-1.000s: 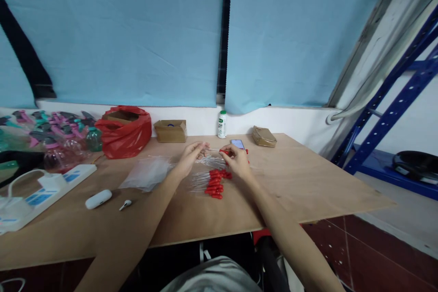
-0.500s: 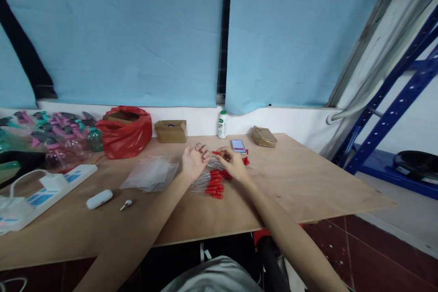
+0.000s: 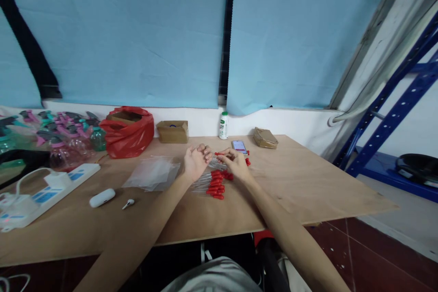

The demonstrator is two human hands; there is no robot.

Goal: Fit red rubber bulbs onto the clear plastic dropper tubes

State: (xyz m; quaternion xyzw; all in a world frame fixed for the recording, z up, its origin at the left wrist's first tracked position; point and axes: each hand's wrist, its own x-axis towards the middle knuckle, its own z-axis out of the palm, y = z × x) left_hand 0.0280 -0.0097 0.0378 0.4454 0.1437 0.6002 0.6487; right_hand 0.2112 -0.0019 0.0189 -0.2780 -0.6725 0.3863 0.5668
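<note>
Over the middle of the table, my right hand [image 3: 235, 163] pinches a dropper by its small red bulb [image 3: 218, 153]. Beside it, my left hand [image 3: 195, 163] is turned palm up with its fingers curled closed; whatever they hold is too small to make out. The fingertips of both hands almost meet. Below and between them lies a pile of droppers with thin clear tubes and red bulbs [image 3: 216, 185], the tubes pointing left. More clear tubes [image 3: 215, 164] lie just behind, partly hidden by my hands. A few loose red bulbs [image 3: 247, 161] sit past my right hand.
Flat clear plastic bags [image 3: 152, 174] lie left of my left hand, near an earbud [image 3: 128, 204] and its white case [image 3: 102, 197]. A power strip [image 3: 51, 194], spray bottles [image 3: 65, 153], a red bag [image 3: 128, 134], boxes [image 3: 173, 132], a white bottle [image 3: 223, 126] and a phone [image 3: 239, 147] stand around.
My right fingers have shifted on the red bulb, which shows less and sits closer in to the fingertips. The view has moved slightly; the left hand keeps its curled pose.
</note>
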